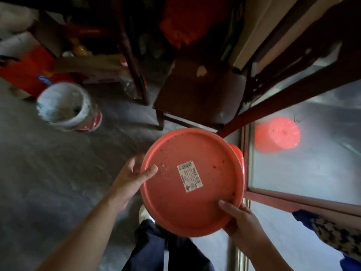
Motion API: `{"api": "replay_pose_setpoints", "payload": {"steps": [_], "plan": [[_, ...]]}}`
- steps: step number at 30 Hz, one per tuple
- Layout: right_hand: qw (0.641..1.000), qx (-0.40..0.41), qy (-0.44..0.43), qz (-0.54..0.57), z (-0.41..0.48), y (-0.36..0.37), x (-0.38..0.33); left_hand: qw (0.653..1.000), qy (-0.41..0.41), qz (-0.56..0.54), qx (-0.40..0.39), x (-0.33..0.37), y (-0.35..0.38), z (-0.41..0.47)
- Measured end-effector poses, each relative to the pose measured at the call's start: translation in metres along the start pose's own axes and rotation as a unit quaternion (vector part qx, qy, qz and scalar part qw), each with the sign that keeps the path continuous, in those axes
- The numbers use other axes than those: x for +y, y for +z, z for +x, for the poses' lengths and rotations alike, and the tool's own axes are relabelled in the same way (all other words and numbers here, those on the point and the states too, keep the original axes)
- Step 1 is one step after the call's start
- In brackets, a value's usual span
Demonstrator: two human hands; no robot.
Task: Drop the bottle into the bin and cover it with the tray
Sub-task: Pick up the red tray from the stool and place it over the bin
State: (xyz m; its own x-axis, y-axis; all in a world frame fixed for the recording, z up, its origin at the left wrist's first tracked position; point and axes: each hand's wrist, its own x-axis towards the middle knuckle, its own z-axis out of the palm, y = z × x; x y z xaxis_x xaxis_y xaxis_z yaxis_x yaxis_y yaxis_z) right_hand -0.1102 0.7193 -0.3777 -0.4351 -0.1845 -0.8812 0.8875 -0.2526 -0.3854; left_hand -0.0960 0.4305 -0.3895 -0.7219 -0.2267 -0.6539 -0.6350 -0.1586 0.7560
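Observation:
I hold a round orange tray (207,153) upside down in front of me, its white barcode sticker facing up. My left hand (130,178) grips its left rim with the thumb on top. My right hand (242,222) grips its lower right rim. The bin (84,116), a white bucket with a red band and a white liner, stands on the floor to the far left, apart from the tray. Rubbish lies inside it; I cannot make out the bottle.
A dark wooden chair (201,90) stands just beyond the tray. A glass door (312,165) with a red frame on the right reflects the tray. Red boxes (29,69) and clutter sit behind the bin. My legs (156,249) are below the tray.

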Motion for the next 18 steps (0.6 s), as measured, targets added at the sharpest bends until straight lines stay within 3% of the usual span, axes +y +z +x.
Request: {"api": "replay_pose_setpoints", "payload": {"steps": [9, 18], "plan": [[0.995, -0.045, -0.033, -0.081, -0.089, 0.092, -0.016, 0.994, 0.035, -0.076, 0.067, 0.041, -0.084, -0.081], [0.992, -0.082, -0.052, -0.077, -0.132, 0.216, 0.045, 0.989, 0.073, -0.09, 0.093, 0.056, -0.205, -0.137]]}}
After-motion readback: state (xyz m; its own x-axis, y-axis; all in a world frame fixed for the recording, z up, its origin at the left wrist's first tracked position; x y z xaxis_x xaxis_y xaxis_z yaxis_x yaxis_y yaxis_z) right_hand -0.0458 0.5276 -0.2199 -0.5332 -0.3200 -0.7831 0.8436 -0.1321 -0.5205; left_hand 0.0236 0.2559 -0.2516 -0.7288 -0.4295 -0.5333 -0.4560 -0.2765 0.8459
